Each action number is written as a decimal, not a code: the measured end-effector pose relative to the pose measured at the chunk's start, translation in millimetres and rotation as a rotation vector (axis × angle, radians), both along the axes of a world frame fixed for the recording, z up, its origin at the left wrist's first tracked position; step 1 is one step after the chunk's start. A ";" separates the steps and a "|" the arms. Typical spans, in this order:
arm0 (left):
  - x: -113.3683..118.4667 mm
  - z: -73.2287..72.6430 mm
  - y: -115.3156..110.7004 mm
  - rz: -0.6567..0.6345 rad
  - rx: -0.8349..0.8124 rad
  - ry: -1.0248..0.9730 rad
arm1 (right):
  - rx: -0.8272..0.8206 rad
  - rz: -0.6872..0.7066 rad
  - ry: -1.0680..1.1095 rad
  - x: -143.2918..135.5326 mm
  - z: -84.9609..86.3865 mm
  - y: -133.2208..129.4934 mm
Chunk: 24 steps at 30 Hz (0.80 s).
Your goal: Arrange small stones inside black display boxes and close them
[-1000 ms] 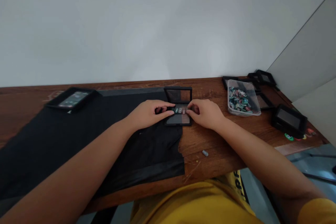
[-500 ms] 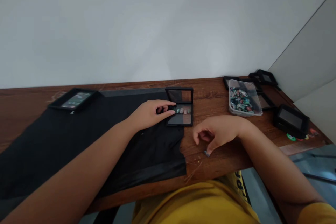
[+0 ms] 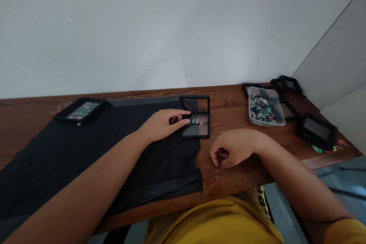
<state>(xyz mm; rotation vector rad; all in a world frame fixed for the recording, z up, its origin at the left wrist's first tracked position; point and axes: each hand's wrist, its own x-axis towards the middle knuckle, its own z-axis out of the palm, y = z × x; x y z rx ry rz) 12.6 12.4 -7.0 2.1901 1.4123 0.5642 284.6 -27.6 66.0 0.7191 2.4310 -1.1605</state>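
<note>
My left hand [image 3: 161, 124] touches the case [image 3: 195, 131] at its left edge, grip unclear from here. My right hand [image 3: 236, 146] pinches a grey piece [image 3: 220, 167].

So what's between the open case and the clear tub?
Bare wooden tabletop between case and tub, seen in the head view; the right hand is just below that stretch in the picture.
</note>
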 end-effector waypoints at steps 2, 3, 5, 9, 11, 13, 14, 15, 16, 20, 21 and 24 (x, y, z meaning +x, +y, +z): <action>0.1 0.4 -0.1 -0.002 0.001 -0.012 | 0.011 -0.004 -0.016 -0.5 0.1 -0.5; 0.1 0.6 -0.1 -0.001 0.002 -0.019 | 0.016 -0.007 -0.026 -0.6 0.3 -0.7; 0.2 0.9 -0.3 0.006 0.006 -0.028 | 0.018 -0.013 -0.043 -0.6 1.0 -0.9; 0.6 2.0 -1.0 0.007 0.010 -0.025 | 0.006 -0.026 -0.051 -1.2 2.7 -1.6; 0.9 2.9 -1.5 0.005 0.015 -0.022 | 0.010 -0.032 -0.043 -1.3 2.3 -1.7; 1.2 3.8 -2.0 0.004 0.018 -0.022 | 0.008 -0.042 -0.027 -0.6 1.0 -1.2; 1.2 4.2 -2.2 0.003 0.018 -0.022 | 0.000 -0.050 -0.018 0.3 0.0 -0.7; 1.3 4.6 -2.4 0.003 0.017 -0.022 | -0.012 -0.058 -0.005 1.6 -1.1 -0.1; 1.3 4.8 -2.6 0.003 0.017 -0.020 | -0.028 -0.067 0.010 3.2 -2.3 0.6; 1.4 5.3 -2.7 0.000 0.019 -0.005 | -0.131 -0.050 0.089 8.9 -7.6 2.1; 1.4 5.3 -2.7 -0.001 0.017 -0.008 | -0.178 -0.024 0.110 9.2 -9.1 1.8; 1.5 5.1 -2.6 -0.007 0.008 -0.025 | -0.335 0.050 0.160 7.7 -13.9 0.0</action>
